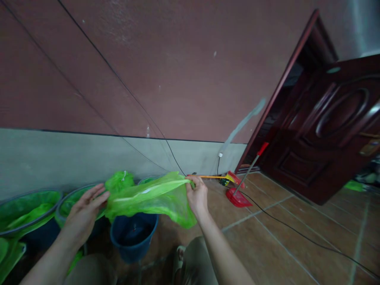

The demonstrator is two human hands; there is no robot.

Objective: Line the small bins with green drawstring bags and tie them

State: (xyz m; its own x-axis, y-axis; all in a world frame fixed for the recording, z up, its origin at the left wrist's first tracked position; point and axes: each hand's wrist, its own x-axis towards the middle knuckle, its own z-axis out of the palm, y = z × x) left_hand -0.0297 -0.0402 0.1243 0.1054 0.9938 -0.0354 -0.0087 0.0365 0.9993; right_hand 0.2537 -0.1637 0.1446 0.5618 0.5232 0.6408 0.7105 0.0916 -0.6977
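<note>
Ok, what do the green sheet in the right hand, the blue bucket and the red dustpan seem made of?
Green sheet: probably thin synthetic mesh, matte; it is partly see-through and drapes softly.
Blue bucket: likely molded plastic, given its smooth, uniformly coloured wall.
Red dustpan: pan likely plastic, evenly red; the greyish shaft could be metal or plastic.
</note>
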